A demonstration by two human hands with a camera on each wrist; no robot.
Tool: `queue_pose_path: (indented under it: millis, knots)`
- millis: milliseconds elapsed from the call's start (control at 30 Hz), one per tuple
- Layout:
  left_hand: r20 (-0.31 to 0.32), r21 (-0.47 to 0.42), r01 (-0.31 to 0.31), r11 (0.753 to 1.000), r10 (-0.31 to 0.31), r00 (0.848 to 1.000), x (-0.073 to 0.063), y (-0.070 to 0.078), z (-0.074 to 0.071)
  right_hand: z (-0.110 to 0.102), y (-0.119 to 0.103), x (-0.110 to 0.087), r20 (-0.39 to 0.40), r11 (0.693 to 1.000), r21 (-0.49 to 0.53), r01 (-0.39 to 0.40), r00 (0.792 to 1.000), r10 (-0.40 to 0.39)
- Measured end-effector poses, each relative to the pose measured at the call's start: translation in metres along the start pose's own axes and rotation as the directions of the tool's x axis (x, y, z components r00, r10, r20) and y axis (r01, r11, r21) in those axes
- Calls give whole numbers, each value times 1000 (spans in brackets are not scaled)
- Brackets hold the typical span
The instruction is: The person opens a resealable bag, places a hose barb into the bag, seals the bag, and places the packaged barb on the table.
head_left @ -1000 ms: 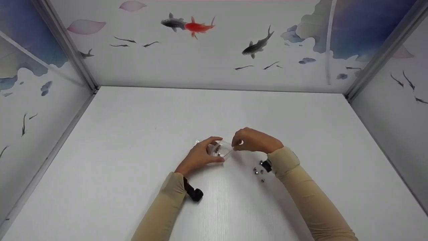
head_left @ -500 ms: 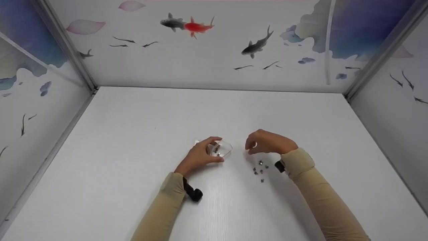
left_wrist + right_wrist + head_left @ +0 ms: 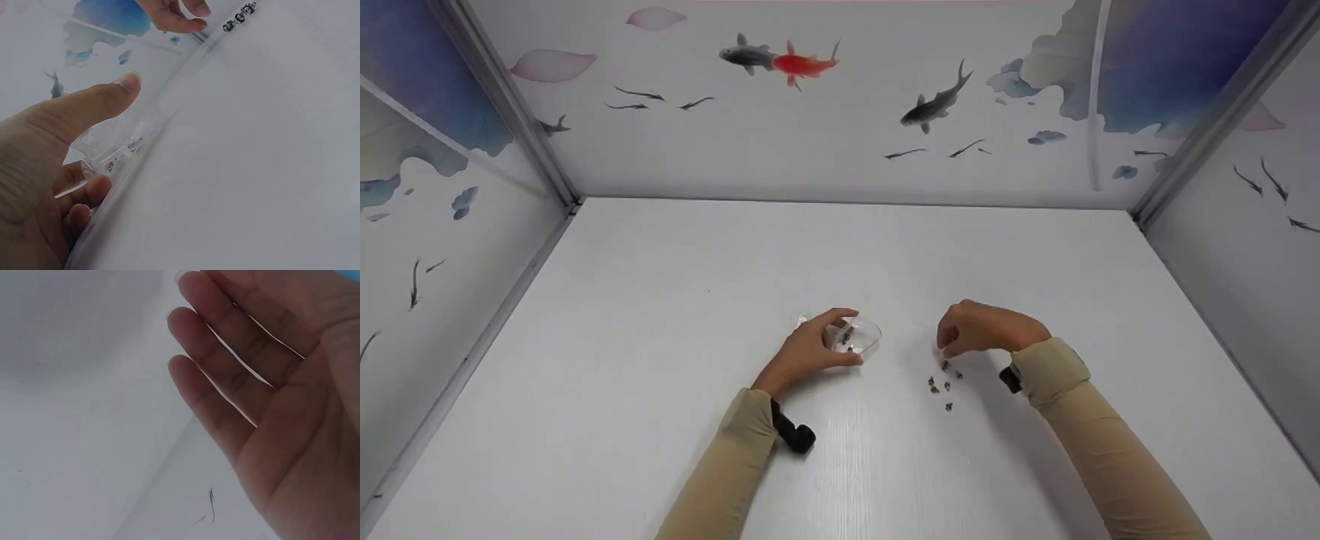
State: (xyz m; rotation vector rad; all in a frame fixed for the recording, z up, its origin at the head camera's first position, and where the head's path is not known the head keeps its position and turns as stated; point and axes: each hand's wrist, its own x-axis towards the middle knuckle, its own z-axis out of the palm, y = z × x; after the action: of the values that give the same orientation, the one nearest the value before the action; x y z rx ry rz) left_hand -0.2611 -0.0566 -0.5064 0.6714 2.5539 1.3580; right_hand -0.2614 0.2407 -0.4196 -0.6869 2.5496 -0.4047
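Observation:
My left hand (image 3: 806, 349) holds a clear plastic bag (image 3: 870, 330) on the table, thumb and fingers spread to either side of it. Its rounded mouth faces right, and a few small dark metal pieces (image 3: 846, 339) show inside. In the left wrist view, the crinkled bag (image 3: 129, 138) lies against the curled fingers. My right hand (image 3: 986, 328) hovers at the upper end of a small scatter of silver-and-black, bead-like pieces (image 3: 947, 386). Its thumb and index finger are apart in the left wrist view; the right wrist view shows the other fingers (image 3: 225, 360) extended.
The white tabletop (image 3: 660, 262) is bounded by a back wall (image 3: 840, 150) printed with fish, plus side walls (image 3: 1245, 225) with metal corner posts. A black wrist camera (image 3: 799, 436) sticks out from the left sleeve.
My right hand has left the bag's edge and moved right and toward me, over to the loose pieces. The left hand stays in place with the bag, whose mouth looks rounder.

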Motion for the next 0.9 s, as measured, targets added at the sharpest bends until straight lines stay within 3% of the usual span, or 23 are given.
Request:
queue_pose_path:
  millis: [267, 900]
  knots:
    - [7, -20, 5, 1000, -5, 1000, -1, 1, 0, 7, 5, -2, 28, 999, -5, -45, 999, 45]
    - [-3, -15, 24, 1000, -24, 1000, -1, 2, -1, 13, 5, 5, 47, 998, 10, -64, 997, 63]
